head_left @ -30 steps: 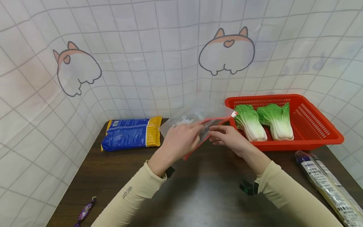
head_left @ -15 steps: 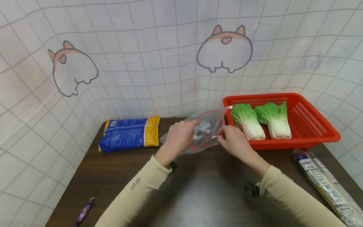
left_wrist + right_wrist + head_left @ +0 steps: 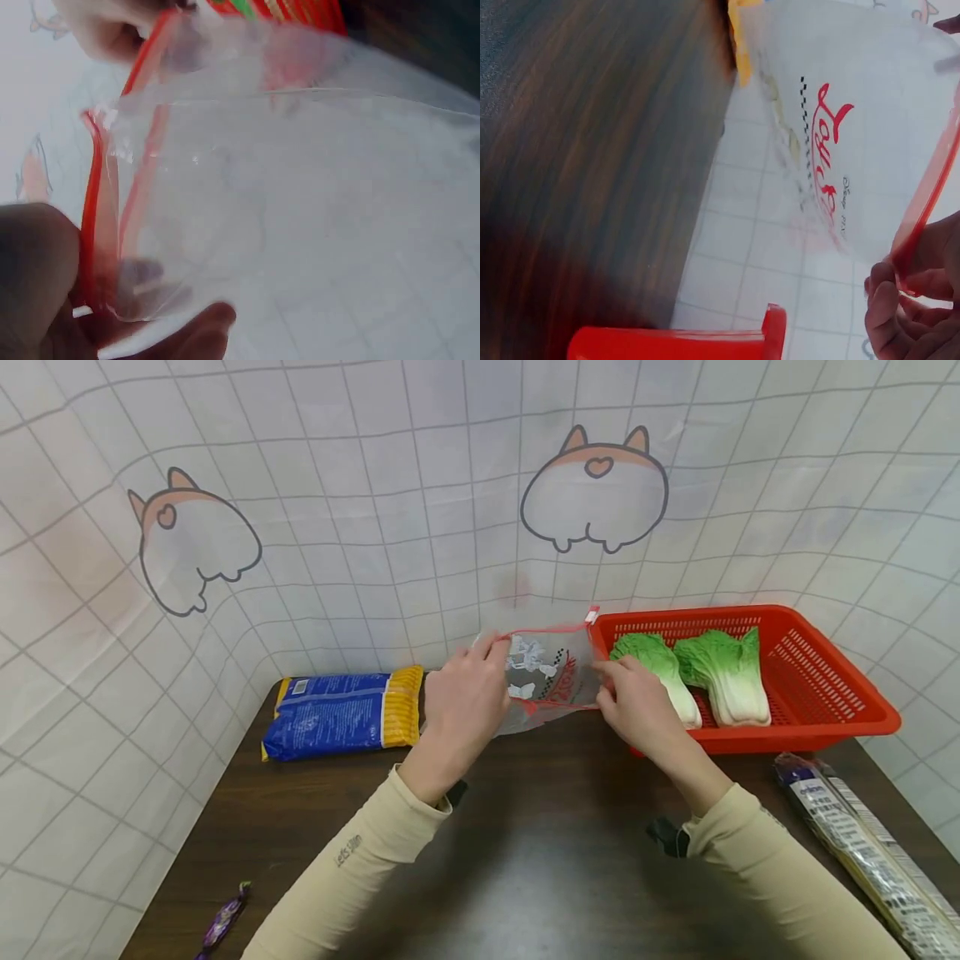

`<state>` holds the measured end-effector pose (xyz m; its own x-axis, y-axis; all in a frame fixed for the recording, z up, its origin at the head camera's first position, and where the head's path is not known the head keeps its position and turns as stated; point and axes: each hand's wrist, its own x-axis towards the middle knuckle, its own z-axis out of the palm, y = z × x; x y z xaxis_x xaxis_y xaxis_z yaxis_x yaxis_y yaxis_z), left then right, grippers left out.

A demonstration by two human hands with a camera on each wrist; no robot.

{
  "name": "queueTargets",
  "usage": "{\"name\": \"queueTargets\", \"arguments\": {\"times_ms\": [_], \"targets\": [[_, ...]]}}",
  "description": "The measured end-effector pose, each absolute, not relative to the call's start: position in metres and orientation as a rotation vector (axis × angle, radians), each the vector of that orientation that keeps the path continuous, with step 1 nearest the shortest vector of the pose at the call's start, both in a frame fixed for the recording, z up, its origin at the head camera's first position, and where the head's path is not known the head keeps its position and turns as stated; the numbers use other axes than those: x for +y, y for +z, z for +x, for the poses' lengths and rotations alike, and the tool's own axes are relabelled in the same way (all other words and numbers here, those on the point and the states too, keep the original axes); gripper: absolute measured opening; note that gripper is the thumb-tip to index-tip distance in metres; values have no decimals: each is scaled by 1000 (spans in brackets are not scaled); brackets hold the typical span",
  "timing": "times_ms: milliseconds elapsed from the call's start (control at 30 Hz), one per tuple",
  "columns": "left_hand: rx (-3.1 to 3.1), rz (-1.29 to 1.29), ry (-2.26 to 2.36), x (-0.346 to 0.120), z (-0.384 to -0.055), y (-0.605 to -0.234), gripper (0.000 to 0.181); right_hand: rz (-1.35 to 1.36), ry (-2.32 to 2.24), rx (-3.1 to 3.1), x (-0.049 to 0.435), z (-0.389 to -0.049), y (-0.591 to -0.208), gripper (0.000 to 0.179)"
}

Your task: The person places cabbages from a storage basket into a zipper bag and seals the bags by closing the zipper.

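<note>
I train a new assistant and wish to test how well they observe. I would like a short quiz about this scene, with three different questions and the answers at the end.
1. How many cabbages lie in the red basket?

2. What do the left hand and the right hand hold?
a) a cabbage
b) a clear bag
c) the red basket

3. True or false: in the head view, the blue and yellow packet lies to the left of the red basket.

Key: 1. Two. 2. b. 3. True.
</note>
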<state>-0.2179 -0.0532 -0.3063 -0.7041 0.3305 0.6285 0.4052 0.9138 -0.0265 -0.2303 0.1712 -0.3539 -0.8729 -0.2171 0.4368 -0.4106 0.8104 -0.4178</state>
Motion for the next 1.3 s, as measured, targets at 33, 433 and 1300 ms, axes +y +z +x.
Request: {"name": "queueTargets", "arguments": {"times_ms": [33,433,1300], "targets": [[-2400,-494,-139,-54,-218,-306,30,474,720,-2617,171,-230,-355,31],[-2693,-463,-232,-66,-231,-299,39,632,710,-2514,166,-231,-361,28],[-2547,-511,-771,-86,-228,-347,38,601,1004,-2675,173,-230,-375,46]]}}
